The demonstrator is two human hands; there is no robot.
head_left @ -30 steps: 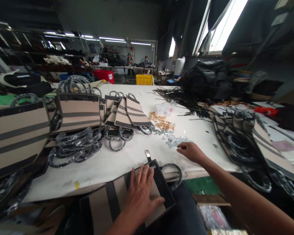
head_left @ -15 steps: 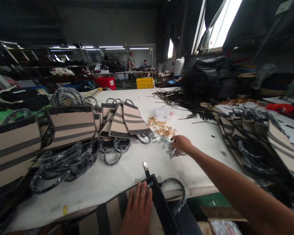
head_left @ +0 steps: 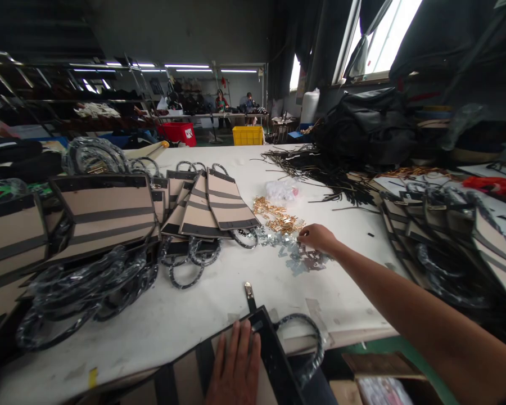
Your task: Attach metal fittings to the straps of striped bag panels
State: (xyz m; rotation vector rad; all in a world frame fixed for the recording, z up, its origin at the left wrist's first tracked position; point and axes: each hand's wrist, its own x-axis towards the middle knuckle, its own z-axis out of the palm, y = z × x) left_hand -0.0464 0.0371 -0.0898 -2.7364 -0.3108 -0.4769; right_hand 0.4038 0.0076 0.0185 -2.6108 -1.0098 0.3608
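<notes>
My left hand [head_left: 235, 363] lies flat, fingers stretched out, on a beige-and-black striped bag panel [head_left: 185, 374] at the table's front edge. A black strap with a shiny metal clasp [head_left: 248, 290] sticks out from the panel's far edge. Beside it curves a plastic-wrapped bag handle [head_left: 318, 332]. My right hand [head_left: 318, 238] reaches out over the table, its fingertips pinched together at the scattered small silver metal pieces [head_left: 293, 260]. What sits between those fingertips is too small to make out. Just behind is a pile of gold-coloured metal fittings [head_left: 280, 218].
Striped bag panels with wrapped handles [head_left: 109, 205] are heaped on the left, more bag panels [head_left: 434, 225] on the right. Black cords [head_left: 320, 174] and a clear plastic bag [head_left: 281, 190] lie farther back. An open cardboard box [head_left: 379, 365] stands below the front edge.
My right hand has shifted slightly right and up in the picture, uncovering more silver pieces. My left hand stays on the panel. The view has turned a little to the right.
</notes>
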